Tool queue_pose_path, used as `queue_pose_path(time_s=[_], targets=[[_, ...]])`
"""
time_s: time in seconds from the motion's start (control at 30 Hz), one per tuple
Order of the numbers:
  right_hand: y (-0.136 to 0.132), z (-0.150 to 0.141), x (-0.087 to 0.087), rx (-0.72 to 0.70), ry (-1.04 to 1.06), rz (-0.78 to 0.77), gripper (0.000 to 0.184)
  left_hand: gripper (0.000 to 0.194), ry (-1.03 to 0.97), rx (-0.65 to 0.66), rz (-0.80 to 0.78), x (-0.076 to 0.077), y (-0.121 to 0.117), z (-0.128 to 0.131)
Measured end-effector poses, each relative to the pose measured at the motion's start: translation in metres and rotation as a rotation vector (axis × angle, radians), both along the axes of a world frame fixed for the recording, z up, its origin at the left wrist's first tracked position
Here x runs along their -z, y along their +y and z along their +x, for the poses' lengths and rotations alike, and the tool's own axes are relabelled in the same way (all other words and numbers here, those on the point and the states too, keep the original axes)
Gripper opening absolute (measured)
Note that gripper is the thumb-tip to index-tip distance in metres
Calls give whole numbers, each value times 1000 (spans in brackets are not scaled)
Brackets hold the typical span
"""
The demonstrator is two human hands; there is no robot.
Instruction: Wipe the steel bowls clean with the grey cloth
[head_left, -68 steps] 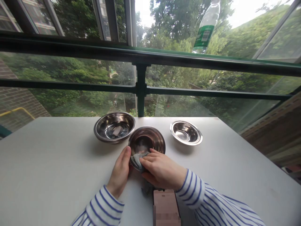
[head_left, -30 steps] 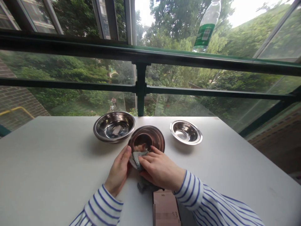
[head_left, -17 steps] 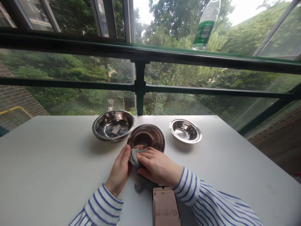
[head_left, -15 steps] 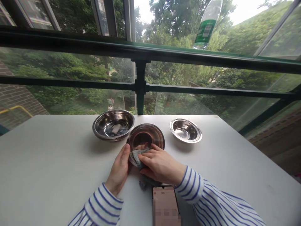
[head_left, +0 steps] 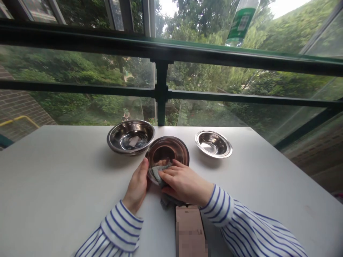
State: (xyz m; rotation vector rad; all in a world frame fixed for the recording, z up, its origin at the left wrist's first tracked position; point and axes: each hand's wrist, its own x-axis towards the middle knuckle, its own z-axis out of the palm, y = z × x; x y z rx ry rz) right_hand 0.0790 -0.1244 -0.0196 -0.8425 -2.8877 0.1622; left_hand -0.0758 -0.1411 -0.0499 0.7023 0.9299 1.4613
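A shiny steel bowl (head_left: 180,150) is tilted toward me at the middle of the table. My left hand (head_left: 137,185) grips its left rim, thumb on the near side and the fingers hidden behind. In my right hand (head_left: 184,181) is a grey cloth (head_left: 158,172), pressed against the near inner rim of that bowl. Part of the cloth hangs below the palm onto the table. To the left stands a larger steel bowl (head_left: 115,139), close to the held one. A smaller steel bowl (head_left: 213,135) sits apart on the right.
A phone (head_left: 189,228) with a lit screen lies on the white table (head_left: 69,185) at the near edge, beside my right sleeve. Beyond the far edge runs a dark green railing (head_left: 107,46) with a plastic bottle (head_left: 241,25) standing on it.
The view has tipped slightly, so everything on the table appears a little higher. Both hands keep their holds on the bowl and cloth, with hardly any movement between them.
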Motion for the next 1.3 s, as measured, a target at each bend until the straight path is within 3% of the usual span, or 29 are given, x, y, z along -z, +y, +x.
queue_pose_path(time_s=[0.13,0.2,0.3,0.5,0.67,0.8,1.03,1.17,1.3], targets=[[4,16,-10,121,-123,82,13,47,99,4,6,-2,1,-4],[6,20,-12,141,-122,100,14,48,111,-4,5,-1,1,-4],[7,16,-10,62,-86,35,14,50,109,-5,21,2,0,-2],[1,1,0,-75,72,-56,35,52,112,17,17,6,0,-1],[1,12,-6,38,-80,28,19,49,214,-6,50,4,1,-5],[2,17,-9,51,-98,59,13,48,156,25,79,-2,0,-4],[4,6,1,-15,-5,33,25,48,25,168,69,-4,-5,1],[1,1,5,-50,94,-4,37,46,-31,157,42,-1,-5,2],[-2,4,4,-1,53,23,39,46,-12,125,35,0,-3,0]])
